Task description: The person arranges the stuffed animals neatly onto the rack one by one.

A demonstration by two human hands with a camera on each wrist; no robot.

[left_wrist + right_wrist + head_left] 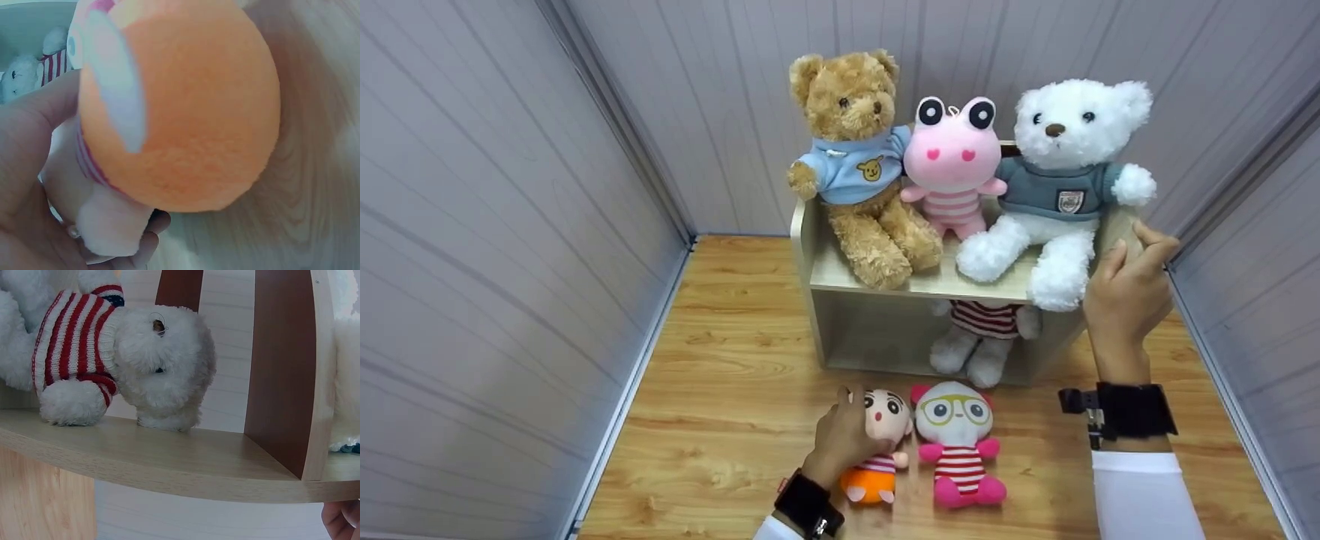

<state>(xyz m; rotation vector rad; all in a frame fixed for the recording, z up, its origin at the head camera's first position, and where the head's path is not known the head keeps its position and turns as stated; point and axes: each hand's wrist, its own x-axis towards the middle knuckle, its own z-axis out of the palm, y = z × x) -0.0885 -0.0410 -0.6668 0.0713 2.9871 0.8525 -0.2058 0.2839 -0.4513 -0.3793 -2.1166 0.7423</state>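
Observation:
My left hand (840,435) grips a small plush doll around its head and upper body. The doll has a round face, a striped top and orange shorts (871,484). Up close in the left wrist view, the doll's orange bottom (197,124) faces the camera, with my fingers and thumb (25,146) wrapped about its head end. On the right, my right hand (1131,296) holds the side panel of a small wooden shelf (804,244). Its curled fingers (337,520) show at the panel's edge in the right wrist view.
On the top shelf sit a brown teddy bear (855,169), a pink big-eyed plush (952,165) and a white bear (1057,180). A white bear in a striped sweater (986,319) sits below. Beside the doll, a plush with yellow glasses (958,442) lies on the wood floor (720,420).

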